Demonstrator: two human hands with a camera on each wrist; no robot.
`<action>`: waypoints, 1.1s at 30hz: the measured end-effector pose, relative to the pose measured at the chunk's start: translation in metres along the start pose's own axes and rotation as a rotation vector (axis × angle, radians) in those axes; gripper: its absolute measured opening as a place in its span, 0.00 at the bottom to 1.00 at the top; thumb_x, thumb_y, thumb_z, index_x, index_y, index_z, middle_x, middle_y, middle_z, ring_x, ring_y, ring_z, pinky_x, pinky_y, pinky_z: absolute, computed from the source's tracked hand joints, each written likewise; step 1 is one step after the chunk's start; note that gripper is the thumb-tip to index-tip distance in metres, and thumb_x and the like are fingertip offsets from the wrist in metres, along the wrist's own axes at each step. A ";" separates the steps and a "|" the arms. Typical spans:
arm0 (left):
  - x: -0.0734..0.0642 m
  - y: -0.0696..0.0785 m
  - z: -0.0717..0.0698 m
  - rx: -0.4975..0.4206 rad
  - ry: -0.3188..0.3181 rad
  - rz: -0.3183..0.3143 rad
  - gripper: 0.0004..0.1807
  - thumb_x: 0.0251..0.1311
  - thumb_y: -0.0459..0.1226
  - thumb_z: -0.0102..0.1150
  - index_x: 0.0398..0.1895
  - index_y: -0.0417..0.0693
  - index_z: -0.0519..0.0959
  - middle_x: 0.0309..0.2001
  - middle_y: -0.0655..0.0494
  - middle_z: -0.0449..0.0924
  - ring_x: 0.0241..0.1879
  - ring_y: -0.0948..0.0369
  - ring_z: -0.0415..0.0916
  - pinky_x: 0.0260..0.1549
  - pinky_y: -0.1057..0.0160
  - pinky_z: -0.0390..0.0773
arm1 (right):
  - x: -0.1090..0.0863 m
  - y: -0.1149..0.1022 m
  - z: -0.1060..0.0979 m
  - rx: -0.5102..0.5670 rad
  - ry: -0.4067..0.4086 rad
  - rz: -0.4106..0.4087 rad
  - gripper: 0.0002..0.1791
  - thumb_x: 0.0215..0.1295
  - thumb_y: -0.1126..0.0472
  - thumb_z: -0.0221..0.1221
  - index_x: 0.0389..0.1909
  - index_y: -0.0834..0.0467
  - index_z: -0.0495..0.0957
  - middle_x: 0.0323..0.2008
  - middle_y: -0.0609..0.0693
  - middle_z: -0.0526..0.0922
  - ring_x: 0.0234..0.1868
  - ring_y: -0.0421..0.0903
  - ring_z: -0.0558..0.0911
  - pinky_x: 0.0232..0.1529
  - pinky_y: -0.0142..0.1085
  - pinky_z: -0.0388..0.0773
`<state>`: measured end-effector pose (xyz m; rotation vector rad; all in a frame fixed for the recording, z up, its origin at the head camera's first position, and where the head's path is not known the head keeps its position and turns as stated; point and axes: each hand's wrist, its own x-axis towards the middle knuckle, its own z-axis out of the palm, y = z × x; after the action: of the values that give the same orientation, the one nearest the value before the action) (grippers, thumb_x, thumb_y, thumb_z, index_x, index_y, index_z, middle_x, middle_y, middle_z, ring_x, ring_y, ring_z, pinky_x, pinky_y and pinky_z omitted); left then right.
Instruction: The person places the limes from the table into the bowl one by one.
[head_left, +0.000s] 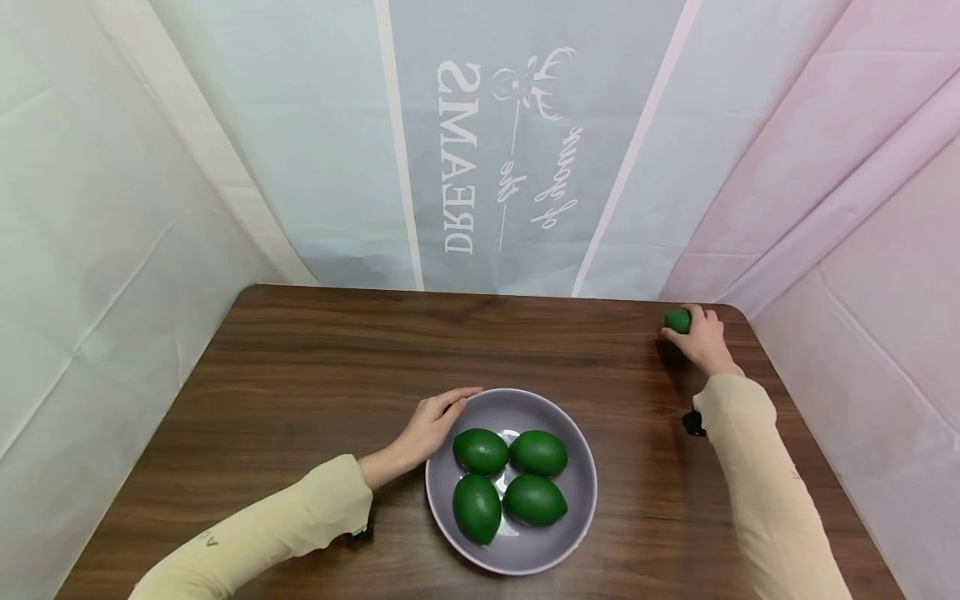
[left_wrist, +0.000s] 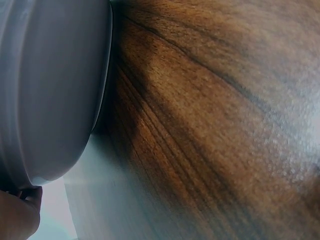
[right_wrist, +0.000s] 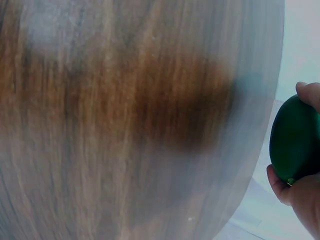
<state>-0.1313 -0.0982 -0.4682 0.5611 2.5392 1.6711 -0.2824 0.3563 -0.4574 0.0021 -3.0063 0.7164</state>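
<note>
A grey-mauve bowl [head_left: 581, 533] stands near the table's front, holding several green limes, among them a lime [head_left: 538, 452] on its far right side. My left hand [head_left: 431, 427] rests along the bowl's far-left rim, fingers stretched out. In the left wrist view, the bowl's outer wall [left_wrist: 60, 90] fills the left side, with part of the left hand [left_wrist: 19, 216] at its rim. At the table's far right corner, my right hand [head_left: 705, 340] grips another green lime [head_left: 677, 321]. The right wrist view shows this lime [right_wrist: 292, 142] between thumb and fingers.
The dark wood table [head_left: 360, 350] has rounded far corners. A pale blue-grey cloth [head_left: 525, 167] with printed lettering hangs behind it, and white cloth walls [head_left: 97, 250] stand at both sides.
</note>
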 end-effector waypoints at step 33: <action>-0.001 -0.001 0.000 0.005 0.001 0.009 0.16 0.68 0.36 0.43 0.54 0.46 0.76 0.52 0.52 0.76 0.55 0.58 0.71 0.53 0.57 0.70 | -0.009 -0.015 -0.021 -0.027 -0.041 -0.118 0.36 0.64 0.50 0.52 0.63 0.69 0.53 0.52 0.76 0.57 0.46 0.68 0.60 0.36 0.59 0.64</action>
<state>-0.1310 -0.0989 -0.4695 0.5722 2.5459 1.6696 -0.2725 0.3521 -0.4326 0.1934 -3.0233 0.6731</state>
